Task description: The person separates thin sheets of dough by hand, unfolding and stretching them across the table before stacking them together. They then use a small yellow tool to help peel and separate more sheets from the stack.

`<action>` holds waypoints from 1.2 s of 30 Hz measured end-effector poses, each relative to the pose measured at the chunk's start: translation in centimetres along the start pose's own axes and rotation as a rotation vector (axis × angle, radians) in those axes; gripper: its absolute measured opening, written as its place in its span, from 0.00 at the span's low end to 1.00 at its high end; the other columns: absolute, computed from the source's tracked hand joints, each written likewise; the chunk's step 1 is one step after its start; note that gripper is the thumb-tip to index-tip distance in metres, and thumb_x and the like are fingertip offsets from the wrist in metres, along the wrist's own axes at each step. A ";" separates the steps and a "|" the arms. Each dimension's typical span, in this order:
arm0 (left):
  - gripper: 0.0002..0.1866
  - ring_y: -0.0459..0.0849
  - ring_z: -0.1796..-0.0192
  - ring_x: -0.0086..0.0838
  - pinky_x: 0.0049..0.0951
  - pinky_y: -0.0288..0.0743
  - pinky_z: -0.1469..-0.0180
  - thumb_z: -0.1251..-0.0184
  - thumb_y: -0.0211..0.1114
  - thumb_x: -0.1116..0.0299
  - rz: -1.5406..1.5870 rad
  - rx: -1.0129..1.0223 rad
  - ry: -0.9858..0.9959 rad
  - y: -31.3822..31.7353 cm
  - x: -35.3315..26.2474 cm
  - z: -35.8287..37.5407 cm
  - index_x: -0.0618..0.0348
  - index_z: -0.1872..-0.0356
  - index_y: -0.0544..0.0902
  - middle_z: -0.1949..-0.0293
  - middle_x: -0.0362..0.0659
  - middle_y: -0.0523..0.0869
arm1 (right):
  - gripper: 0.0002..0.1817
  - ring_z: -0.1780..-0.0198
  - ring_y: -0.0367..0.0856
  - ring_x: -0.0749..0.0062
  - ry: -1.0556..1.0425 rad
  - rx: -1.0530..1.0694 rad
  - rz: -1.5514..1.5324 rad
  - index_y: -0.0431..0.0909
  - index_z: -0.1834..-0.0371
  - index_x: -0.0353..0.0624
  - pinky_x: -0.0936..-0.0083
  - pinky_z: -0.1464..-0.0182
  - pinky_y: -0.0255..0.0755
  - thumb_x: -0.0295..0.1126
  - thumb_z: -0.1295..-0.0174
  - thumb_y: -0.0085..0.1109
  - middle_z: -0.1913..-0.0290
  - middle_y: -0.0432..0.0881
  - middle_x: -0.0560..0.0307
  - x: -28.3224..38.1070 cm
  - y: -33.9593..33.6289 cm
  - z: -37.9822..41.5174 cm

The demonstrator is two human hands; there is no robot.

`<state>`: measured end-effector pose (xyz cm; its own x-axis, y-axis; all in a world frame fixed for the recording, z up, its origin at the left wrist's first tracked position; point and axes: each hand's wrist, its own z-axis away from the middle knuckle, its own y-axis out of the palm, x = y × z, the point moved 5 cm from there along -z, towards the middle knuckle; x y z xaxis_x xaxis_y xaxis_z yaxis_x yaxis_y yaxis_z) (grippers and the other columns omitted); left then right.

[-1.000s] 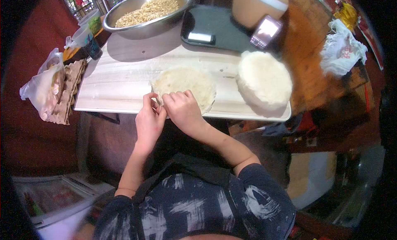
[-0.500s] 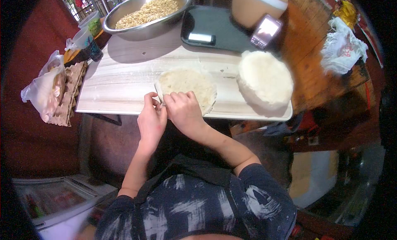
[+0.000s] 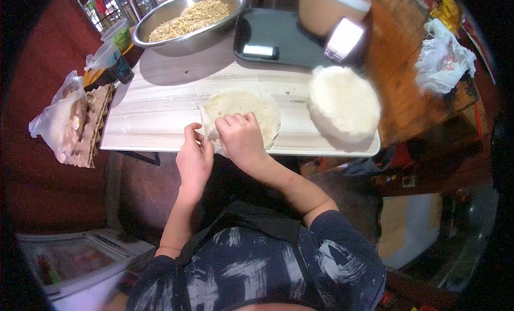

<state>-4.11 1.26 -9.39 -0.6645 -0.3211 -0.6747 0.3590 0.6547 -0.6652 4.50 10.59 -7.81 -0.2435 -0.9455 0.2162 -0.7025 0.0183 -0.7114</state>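
Note:
A thin, round, pale sheet [image 3: 249, 101] lies flat near the front edge of the light wood-patterned board [image 3: 155, 113]. At the sheet's left edge is my left hand [image 3: 194, 156], with its thumb and index finger a little apart and nothing plainly between them. My right hand [image 3: 241, 138] rests over the sheet's lower left part, its fingers curled down; what they hold, if anything, is hidden under them. Further right on the board sits a thick stack of similar round white sheets [image 3: 344, 102].
A steel bowl [image 3: 140, 37] of shredded food stands at the back left, beside a dark tray [image 3: 289, 30] with a phone-like device [image 3: 344, 40] and a tan tub [image 3: 332, 14]. Plastic cups [image 3: 110, 54], a bag and an egg carton [image 3: 90, 134] are left; a white bag [image 3: 444, 59] lies right.
My right hand has moved slightly up and right, away from my left hand. The fingers of my left hand have parted from the right's, and the sheet's left edge has spread out.

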 end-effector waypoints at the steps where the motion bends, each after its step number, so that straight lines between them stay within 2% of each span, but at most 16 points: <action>1: 0.18 0.78 0.74 0.30 0.31 0.73 0.70 0.37 0.60 0.76 -0.005 0.010 -0.017 -0.1 0.0 0.0 0.59 0.46 0.70 0.71 0.44 0.79 | 0.05 0.65 0.78 0.64 0.024 -0.003 0.001 0.73 0.71 0.45 0.66 0.58 0.65 0.29 0.50 0.59 0.72 0.77 0.57 -0.1 0.0 0.1; 3: 0.18 0.78 0.74 0.29 0.31 0.73 0.69 0.37 0.60 0.76 -0.010 0.019 -0.035 -0.1 -0.2 -0.1 0.59 0.46 0.70 0.69 0.44 0.79 | 0.06 0.65 0.78 0.63 0.047 -0.005 0.002 0.73 0.71 0.45 0.66 0.58 0.65 0.28 0.50 0.59 0.72 0.77 0.57 -0.2 -0.1 0.3; 5: 0.22 0.84 0.60 0.42 0.38 0.76 0.57 0.39 0.58 0.76 0.018 0.008 0.007 -0.1 -0.5 -0.1 0.63 0.42 0.69 0.59 0.51 0.81 | 0.07 0.65 0.78 0.63 0.062 0.005 0.020 0.73 0.70 0.45 0.66 0.58 0.65 0.29 0.51 0.60 0.72 0.77 0.57 -0.1 0.0 0.4; 6: 0.22 0.84 0.60 0.42 0.38 0.76 0.57 0.39 0.58 0.76 0.018 0.008 0.006 0.1 -0.2 -0.2 0.63 0.42 0.69 0.59 0.51 0.81 | 0.07 0.65 0.78 0.63 0.062 0.006 0.020 0.73 0.70 0.45 0.66 0.58 0.65 0.29 0.51 0.60 0.72 0.77 0.57 0.0 0.0 0.4; 8: 0.28 0.82 0.49 0.46 0.37 0.76 0.49 0.39 0.58 0.77 0.043 -0.081 0.184 0.3 -0.1 -0.3 0.66 0.35 0.66 0.47 0.59 0.79 | 0.07 0.65 0.78 0.64 0.042 -0.005 -0.002 0.73 0.70 0.45 0.66 0.58 0.65 0.29 0.51 0.61 0.72 0.77 0.57 0.3 0.1 0.3; 9: 0.28 0.82 0.49 0.46 0.37 0.76 0.49 0.39 0.58 0.77 0.041 -0.082 0.182 0.5 0.1 -0.4 0.66 0.35 0.66 0.47 0.59 0.79 | 0.07 0.65 0.78 0.64 0.041 -0.004 -0.004 0.73 0.70 0.45 0.66 0.58 0.65 0.29 0.51 0.61 0.72 0.77 0.57 0.4 0.1 0.3; 11: 0.36 0.79 0.41 0.49 0.40 0.69 0.37 0.40 0.57 0.77 0.109 -0.028 0.134 1.0 0.4 -0.8 0.67 0.28 0.57 0.43 0.64 0.77 | 0.06 0.63 0.80 0.65 0.034 0.088 0.019 0.77 0.67 0.44 0.66 0.55 0.66 0.32 0.46 0.57 0.70 0.80 0.58 0.7 0.7 0.3; 12: 0.36 0.79 0.41 0.49 0.40 0.69 0.37 0.40 0.57 0.77 0.109 -0.029 0.134 1.1 0.5 -0.9 0.67 0.28 0.57 0.43 0.64 0.77 | 0.06 0.63 0.80 0.65 0.033 0.087 0.019 0.77 0.67 0.44 0.66 0.55 0.66 0.32 0.46 0.57 0.70 0.80 0.58 0.8 0.8 0.4; 14: 0.39 0.78 0.40 0.48 0.47 0.56 0.29 0.40 0.56 0.78 0.087 -0.015 0.146 1.1 0.6 -1.0 0.67 0.26 0.51 0.43 0.64 0.78 | 0.06 0.67 0.78 0.64 0.006 0.014 0.014 0.73 0.72 0.46 0.66 0.58 0.65 0.31 0.50 0.60 0.74 0.77 0.58 1.0 0.8 0.5; 15: 0.39 0.78 0.40 0.48 0.47 0.56 0.29 0.40 0.56 0.78 0.088 -0.014 0.147 1.1 0.7 -1.0 0.67 0.26 0.51 0.43 0.64 0.78 | 0.06 0.67 0.78 0.64 0.007 0.014 0.015 0.73 0.72 0.46 0.66 0.58 0.65 0.31 0.50 0.60 0.74 0.77 0.58 1.0 0.9 0.6; 17: 0.41 0.80 0.43 0.46 0.53 0.45 0.26 0.41 0.55 0.77 -0.092 -0.027 0.168 1.1 0.7 -0.9 0.66 0.25 0.48 0.49 0.60 0.82 | 0.06 0.67 0.78 0.64 0.002 0.020 0.016 0.73 0.72 0.46 0.66 0.58 0.65 0.31 0.49 0.59 0.74 0.77 0.58 1.2 1.0 0.6; 18: 0.41 0.80 0.43 0.46 0.53 0.45 0.26 0.41 0.55 0.77 -0.092 -0.027 0.167 1.0 0.5 -0.8 0.66 0.25 0.48 0.49 0.60 0.82 | 0.06 0.67 0.78 0.64 0.001 0.020 0.015 0.73 0.72 0.46 0.66 0.58 0.65 0.31 0.49 0.59 0.74 0.77 0.58 1.2 0.9 0.6; 24: 0.40 0.83 0.57 0.41 0.56 0.44 0.26 0.42 0.53 0.79 -0.148 0.020 0.093 0.7 0.5 -0.7 0.64 0.25 0.51 0.69 0.51 0.80 | 0.06 0.64 0.81 0.66 0.002 0.095 0.020 0.77 0.67 0.44 0.66 0.56 0.66 0.32 0.46 0.57 0.69 0.81 0.57 1.9 1.6 0.2; 26: 0.40 0.82 0.64 0.40 0.56 0.45 0.26 0.43 0.52 0.80 -0.118 -0.043 0.178 0.8 0.4 -0.7 0.63 0.25 0.52 0.76 0.49 0.77 | 0.07 0.64 0.81 0.67 -0.009 0.088 0.052 0.78 0.68 0.44 0.67 0.57 0.66 0.33 0.46 0.58 0.69 0.81 0.57 1.9 1.7 -0.2; 33: 0.40 0.80 0.69 0.40 0.56 0.46 0.26 0.44 0.51 0.81 -0.153 -0.077 0.192 0.9 0.1 -0.7 0.63 0.25 0.53 0.81 0.47 0.74 | 0.07 0.63 0.81 0.66 0.012 0.168 0.050 0.78 0.67 0.45 0.66 0.56 0.66 0.34 0.46 0.59 0.69 0.81 0.57 1.3 2.2 -0.6; 36: 0.39 0.81 0.68 0.40 0.56 0.47 0.27 0.41 0.51 0.81 -0.164 -0.061 0.176 0.9 0.1 -0.7 0.63 0.25 0.54 0.79 0.47 0.76 | 0.07 0.62 0.81 0.65 0.024 0.090 0.013 0.77 0.66 0.44 0.66 0.55 0.66 0.34 0.46 0.59 0.69 0.81 0.57 0.9 1.4 -0.8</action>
<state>-4.30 2.36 -9.83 -0.8162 -0.3059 -0.4902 0.2009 0.6452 -0.7371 2.79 10.01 -8.05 -0.2689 -0.9374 0.2213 -0.6367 0.0006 -0.7711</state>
